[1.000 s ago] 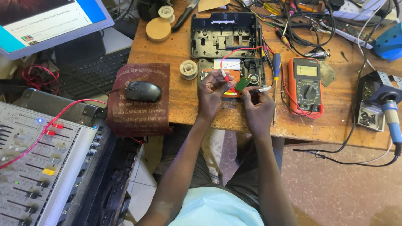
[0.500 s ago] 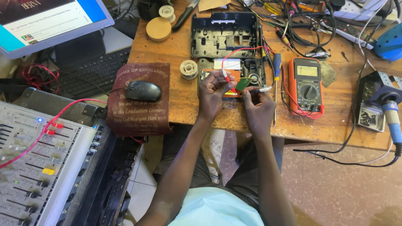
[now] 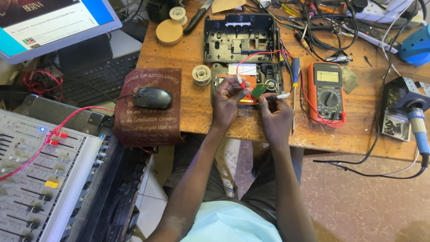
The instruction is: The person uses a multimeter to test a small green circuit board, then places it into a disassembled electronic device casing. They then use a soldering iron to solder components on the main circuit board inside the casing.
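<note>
Green circuit board (image 3: pixel 259 90), small and held up between both hands just above the front edge of the wooden workbench (image 3: pixel 188 58). Left hand (image 3: pixel 227 104) is curled, fingertips pinching a red-tipped wire end (image 3: pixel 240 82) right beside the board's left edge. Right hand (image 3: pixel 277 117) is closed too, thumb and forefinger gripping a pale-tipped lead (image 3: pixel 282 95) just to the board's right; whether that lead touches the board I can't tell from here. Red wire (image 3: pixel 251 57) loops up from the fingers to the opened black casing (image 3: pixel 239 38) lying flat behind the hands, with a second black housing piece (image 3: pixel 268 74) directly under the board. Off to the right, an orange multimeter (image 3: pixel 327 92) sits face up, a blue-handled screwdriver (image 3: pixel 295 71) between it and the casing. To the left, a white solder spool (image 3: pixel 201 74), then a black mouse (image 3: pixel 152 97) on a maroon cloth pad (image 3: pixel 150 116). Soldering iron (image 3: pixel 418 130) rests at the far right edge.
</note>
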